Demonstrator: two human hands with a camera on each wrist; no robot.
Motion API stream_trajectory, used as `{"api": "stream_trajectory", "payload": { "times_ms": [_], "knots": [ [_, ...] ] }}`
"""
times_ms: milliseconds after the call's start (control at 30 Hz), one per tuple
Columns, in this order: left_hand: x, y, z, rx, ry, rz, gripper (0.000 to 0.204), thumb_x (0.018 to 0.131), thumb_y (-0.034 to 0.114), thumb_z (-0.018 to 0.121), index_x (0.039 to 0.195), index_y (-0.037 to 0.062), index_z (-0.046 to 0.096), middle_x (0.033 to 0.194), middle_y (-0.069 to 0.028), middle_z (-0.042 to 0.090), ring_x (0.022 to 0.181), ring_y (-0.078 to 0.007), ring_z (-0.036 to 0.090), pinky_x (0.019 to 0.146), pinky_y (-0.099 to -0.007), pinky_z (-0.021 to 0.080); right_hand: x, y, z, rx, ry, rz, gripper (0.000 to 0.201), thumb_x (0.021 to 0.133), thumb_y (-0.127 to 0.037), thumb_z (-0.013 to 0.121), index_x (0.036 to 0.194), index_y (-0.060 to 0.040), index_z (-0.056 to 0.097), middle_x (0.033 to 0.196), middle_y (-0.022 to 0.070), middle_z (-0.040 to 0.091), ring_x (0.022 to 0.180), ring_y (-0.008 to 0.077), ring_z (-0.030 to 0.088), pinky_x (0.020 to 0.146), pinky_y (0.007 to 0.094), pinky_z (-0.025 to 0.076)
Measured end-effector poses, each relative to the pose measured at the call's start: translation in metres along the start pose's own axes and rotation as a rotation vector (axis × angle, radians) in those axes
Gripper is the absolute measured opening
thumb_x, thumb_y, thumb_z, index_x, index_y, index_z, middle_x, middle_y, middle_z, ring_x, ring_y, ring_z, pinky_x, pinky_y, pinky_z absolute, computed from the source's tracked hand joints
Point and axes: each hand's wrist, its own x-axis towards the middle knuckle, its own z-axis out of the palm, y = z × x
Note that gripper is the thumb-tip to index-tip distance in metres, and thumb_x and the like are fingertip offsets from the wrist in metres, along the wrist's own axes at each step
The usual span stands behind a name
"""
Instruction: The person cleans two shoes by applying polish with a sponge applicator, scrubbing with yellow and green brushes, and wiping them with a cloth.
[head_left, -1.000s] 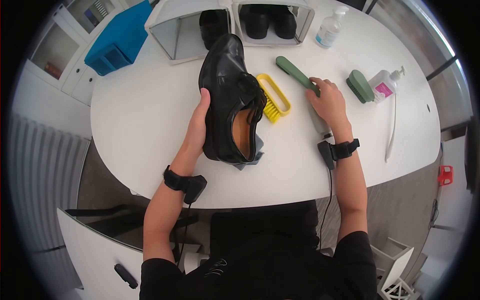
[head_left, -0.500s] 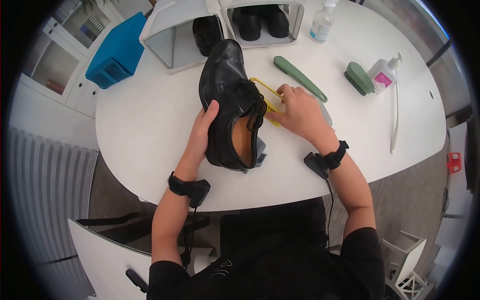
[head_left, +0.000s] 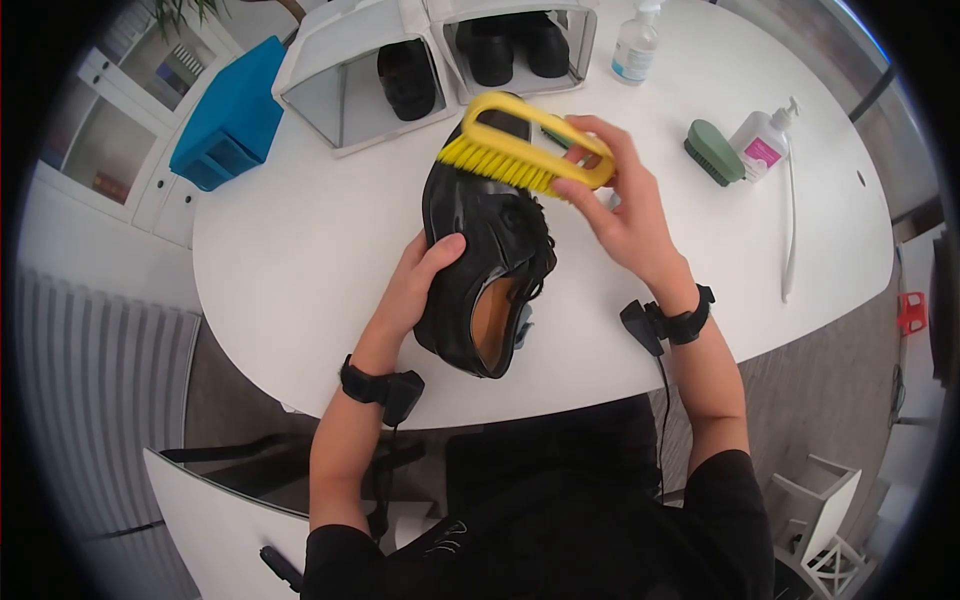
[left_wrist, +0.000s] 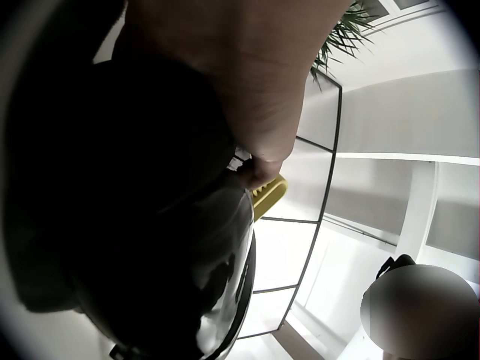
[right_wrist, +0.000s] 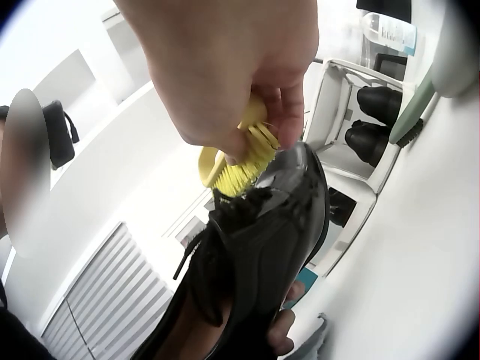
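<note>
A black leather lace-up shoe (head_left: 465, 300) is held in my left hand (head_left: 420, 278), its thumb lying across the side near the opening and its toe pointing away. My right hand (head_left: 635, 215) grips a yellow scrub brush (head_left: 575, 135) by one end of its looped handle. The yellow bristles (head_left: 500, 165) overlap the shoe's toe area in the head view. From the right wrist, the bristles (right_wrist: 244, 171) appear close by the laces (right_wrist: 244, 206) and toe. Fingers of the left hand (right_wrist: 283, 330) curl under the shoe there.
A grey-blue cloth (head_left: 525, 325) peeks out beside the heel. Behind stand two white shoe boxes (head_left: 350, 125) with black shoes inside. To the right are a green brush (head_left: 713, 153), a pump bottle (head_left: 763, 145) and a thin white stick (head_left: 790, 240). A blue box (head_left: 225, 120) sits left.
My right hand left the long green brush, picked up the yellow brush from the table and brought it left over the shoe's toe. The shoe shifted slightly toward me.
</note>
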Motion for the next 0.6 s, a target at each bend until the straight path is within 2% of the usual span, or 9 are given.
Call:
{"api": "stream_trajectory", "payload": {
  "times_ms": [100, 133, 267, 367, 433, 467, 500, 567, 600],
  "knots": [
    [-0.002, 0.003, 0.003, 0.028, -0.026, -0.017, 0.067, 0.102, 0.039, 0.069, 0.148, -0.0045, 0.051, 0.136, -0.0131, 0.064, 0.121, -0.0185, 0.064, 0.106, -0.0308, 0.050, -0.001, -0.012, 0.003, -0.015, -0.094, -0.008, 0.057, 0.096, -0.011, 0.078, 0.147, -0.0095, 0.055, 0.114, 0.0105, 0.069, 0.093, 0.0204, 0.067, 0.073, 0.0321, 0.056],
    [-0.003, 0.003, 0.003, 0.044, -0.039, -0.031, 0.066, 0.101, 0.038, 0.070, 0.148, -0.0047, 0.051, 0.136, -0.0129, 0.064, 0.121, -0.0185, 0.064, 0.106, -0.0309, 0.050, -0.001, -0.011, 0.004, -0.026, -0.079, -0.059, 0.055, 0.095, -0.011, 0.079, 0.146, -0.0101, 0.058, 0.118, 0.0111, 0.069, 0.094, 0.0209, 0.067, 0.071, 0.0308, 0.055],
    [-0.003, 0.003, 0.001, 0.076, -0.092, -0.030, 0.066, 0.101, 0.037, 0.072, 0.148, -0.0046, 0.051, 0.136, -0.0122, 0.064, 0.121, -0.0179, 0.063, 0.106, -0.0311, 0.050, 0.000, -0.013, 0.001, -0.047, -0.103, -0.019, 0.055, 0.094, -0.010, 0.079, 0.145, -0.0099, 0.059, 0.118, 0.0107, 0.070, 0.093, 0.0209, 0.067, 0.071, 0.0298, 0.055],
    [-0.003, 0.003, 0.002, 0.103, -0.108, -0.017, 0.069, 0.100, 0.038, 0.073, 0.149, -0.0050, 0.050, 0.136, -0.0121, 0.064, 0.122, -0.0179, 0.062, 0.108, -0.0317, 0.049, 0.001, -0.010, -0.002, -0.071, -0.048, 0.010, 0.055, 0.093, -0.008, 0.080, 0.144, -0.0091, 0.060, 0.115, 0.0104, 0.071, 0.092, 0.0204, 0.068, 0.071, 0.0292, 0.056],
    [-0.003, 0.001, 0.002, 0.145, -0.108, 0.023, 0.072, 0.099, 0.038, 0.074, 0.150, -0.0052, 0.049, 0.138, -0.0120, 0.063, 0.124, -0.0184, 0.061, 0.110, -0.0322, 0.047, 0.004, -0.004, -0.003, -0.099, 0.084, -0.015, 0.056, 0.092, -0.008, 0.081, 0.144, -0.0080, 0.060, 0.109, 0.0107, 0.072, 0.090, 0.0197, 0.069, 0.070, 0.0283, 0.057],
    [-0.004, 0.001, 0.002, 0.149, -0.114, 0.022, 0.072, 0.099, 0.038, 0.074, 0.150, -0.0052, 0.049, 0.138, -0.0120, 0.063, 0.124, -0.0184, 0.061, 0.110, -0.0322, 0.047, 0.006, -0.004, -0.007, -0.125, 0.114, -0.005, 0.055, 0.091, -0.010, 0.083, 0.142, -0.0083, 0.061, 0.102, 0.0110, 0.071, 0.084, 0.0184, 0.069, 0.069, 0.0277, 0.057],
    [-0.004, 0.001, 0.002, 0.148, -0.118, 0.027, 0.073, 0.098, 0.039, 0.075, 0.150, -0.0054, 0.049, 0.138, -0.0121, 0.063, 0.124, -0.0187, 0.061, 0.111, -0.0324, 0.046, 0.006, -0.004, -0.009, -0.128, 0.120, -0.005, 0.055, 0.091, -0.010, 0.083, 0.142, -0.0083, 0.061, 0.102, 0.0110, 0.071, 0.084, 0.0184, 0.069, 0.069, 0.0277, 0.057],
    [-0.004, 0.002, 0.001, 0.147, -0.118, 0.037, 0.074, 0.098, 0.039, 0.075, 0.150, -0.0056, 0.049, 0.138, -0.0122, 0.063, 0.125, -0.0191, 0.060, 0.112, -0.0325, 0.045, 0.007, -0.004, -0.013, -0.114, 0.181, 0.117, 0.055, 0.090, -0.011, 0.084, 0.141, -0.0096, 0.062, 0.096, 0.0096, 0.068, 0.076, 0.0173, 0.068, 0.070, 0.0275, 0.057],
    [-0.004, 0.001, 0.001, 0.146, -0.121, 0.043, 0.073, 0.098, 0.039, 0.075, 0.150, -0.0057, 0.050, 0.138, -0.0120, 0.063, 0.124, -0.0190, 0.061, 0.111, -0.0324, 0.046, 0.009, -0.004, -0.016, -0.113, 0.177, 0.112, 0.055, 0.090, -0.011, 0.084, 0.141, -0.0096, 0.062, 0.096, 0.0096, 0.068, 0.076, 0.0173, 0.068, 0.070, 0.0275, 0.057]
  ]
}}
